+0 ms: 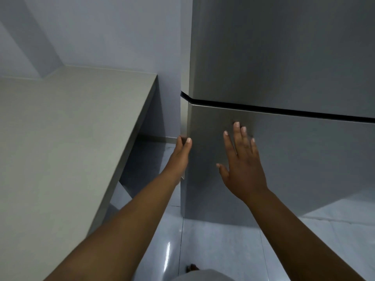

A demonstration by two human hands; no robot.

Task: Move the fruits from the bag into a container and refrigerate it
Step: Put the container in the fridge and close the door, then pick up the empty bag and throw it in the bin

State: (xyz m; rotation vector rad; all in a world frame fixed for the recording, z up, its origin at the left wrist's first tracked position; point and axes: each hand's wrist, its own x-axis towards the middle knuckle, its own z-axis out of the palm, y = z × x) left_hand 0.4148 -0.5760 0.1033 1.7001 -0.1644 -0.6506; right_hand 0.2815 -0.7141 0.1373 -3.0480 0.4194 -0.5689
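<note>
Room: pale walls, glossy tiled floor [223, 250]; bare grey counter [60, 138] at 9 o'clock.
Fridge [284, 67]: steel, 1 o'clock, two doors, both closed; long axis vertical.
Lower door [304, 169]: free edge at left.
Left hand [181, 151]: nearer that edge, fingers hooked round it.
Right hand [242, 163]: fingers spread wide, flat at door face, empty.
Fruit, bag, container: not in view; cannot tell where.
Count: one fridge, two doors, two hands.

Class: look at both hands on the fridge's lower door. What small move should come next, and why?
Probably pull the lower door open with the left hand, whose fingers curl round its left edge, while the flat, open right hand lifts away. The door looks shut, and no fruit container is in view.
</note>
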